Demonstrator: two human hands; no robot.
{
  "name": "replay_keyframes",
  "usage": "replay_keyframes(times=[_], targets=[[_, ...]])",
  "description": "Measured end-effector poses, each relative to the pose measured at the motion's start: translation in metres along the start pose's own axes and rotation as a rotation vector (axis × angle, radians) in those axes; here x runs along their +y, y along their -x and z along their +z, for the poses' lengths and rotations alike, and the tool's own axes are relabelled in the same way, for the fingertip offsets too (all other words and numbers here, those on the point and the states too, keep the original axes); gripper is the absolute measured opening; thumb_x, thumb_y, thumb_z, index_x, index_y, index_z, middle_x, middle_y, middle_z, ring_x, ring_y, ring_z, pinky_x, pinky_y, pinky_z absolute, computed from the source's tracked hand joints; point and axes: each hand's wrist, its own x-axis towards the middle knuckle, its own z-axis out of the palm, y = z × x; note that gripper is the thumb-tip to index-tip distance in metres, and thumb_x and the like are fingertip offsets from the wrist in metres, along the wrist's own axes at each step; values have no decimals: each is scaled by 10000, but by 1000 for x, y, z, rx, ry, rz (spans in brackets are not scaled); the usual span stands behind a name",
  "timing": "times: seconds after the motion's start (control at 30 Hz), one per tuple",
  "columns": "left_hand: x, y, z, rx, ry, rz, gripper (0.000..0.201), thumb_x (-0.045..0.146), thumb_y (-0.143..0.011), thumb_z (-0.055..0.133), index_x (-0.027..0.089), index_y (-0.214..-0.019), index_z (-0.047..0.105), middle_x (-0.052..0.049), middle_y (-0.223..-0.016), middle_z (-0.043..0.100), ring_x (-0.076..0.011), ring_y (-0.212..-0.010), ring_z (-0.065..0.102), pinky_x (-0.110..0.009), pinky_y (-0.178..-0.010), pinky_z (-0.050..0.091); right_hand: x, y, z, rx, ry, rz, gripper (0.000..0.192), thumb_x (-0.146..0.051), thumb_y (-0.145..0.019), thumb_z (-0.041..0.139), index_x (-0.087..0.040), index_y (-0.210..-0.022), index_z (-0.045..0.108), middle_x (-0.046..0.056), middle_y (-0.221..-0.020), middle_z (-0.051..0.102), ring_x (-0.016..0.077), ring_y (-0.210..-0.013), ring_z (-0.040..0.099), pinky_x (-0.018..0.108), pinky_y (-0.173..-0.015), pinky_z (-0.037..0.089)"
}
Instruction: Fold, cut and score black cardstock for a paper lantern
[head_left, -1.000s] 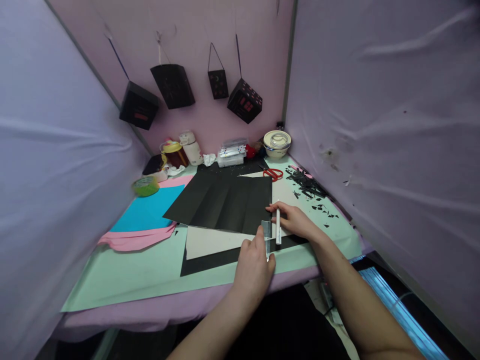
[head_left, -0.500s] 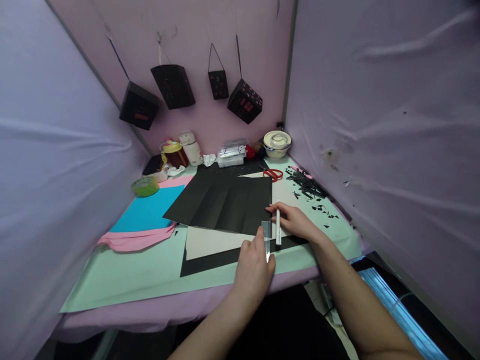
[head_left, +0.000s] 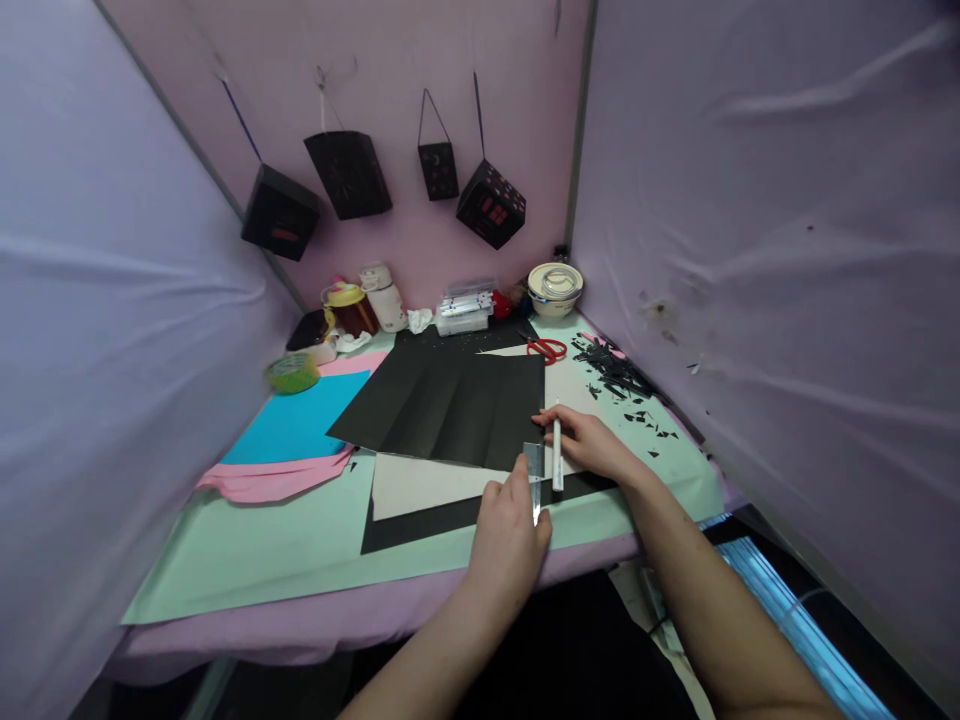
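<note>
Two hands of yours work at the near edge of the counter (head_left: 247, 560), and everything else lies beyond them. Farthest left sits a green tape roll (head_left: 291, 372), with a blue sheet (head_left: 296, 420) just beside it lying over pink paper (head_left: 274, 478). Next comes the folded black sheet (head_left: 450, 405), creased in parallel panels, resting on a white sheet (head_left: 420, 478) that in turn covers a darker sheet below.

Your left hand (head_left: 508, 545) presses down on a clear ruler (head_left: 534, 470), fingers curled onto its near end; the ruler stands along the right edge of the black sheet, touching it. Just right of the ruler, your right hand (head_left: 592, 442) has its grip clamped on a white pen (head_left: 556, 452), held nearly parallel to the ruler with its tip toward the black sheet's corner.

Further right and back, red scissors (head_left: 546, 347) lie near a scatter of black paper scraps (head_left: 619, 378), and a bowl (head_left: 555, 285) stands by the rear wall.
</note>
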Motion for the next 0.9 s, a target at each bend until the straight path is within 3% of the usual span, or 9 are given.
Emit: replay_keyframes(times=[0.9], targets=[[0,0,1,10,16,-3,622,138,-785,545,77,-1372,348,-146,-1208,578,-259,-943,538,-366,-874,434,-1,0,0,3,7,2,231,-168,-830,518,-274,-1012,611,-5,-1104,685,194,-1048,623,364,-915,487]])
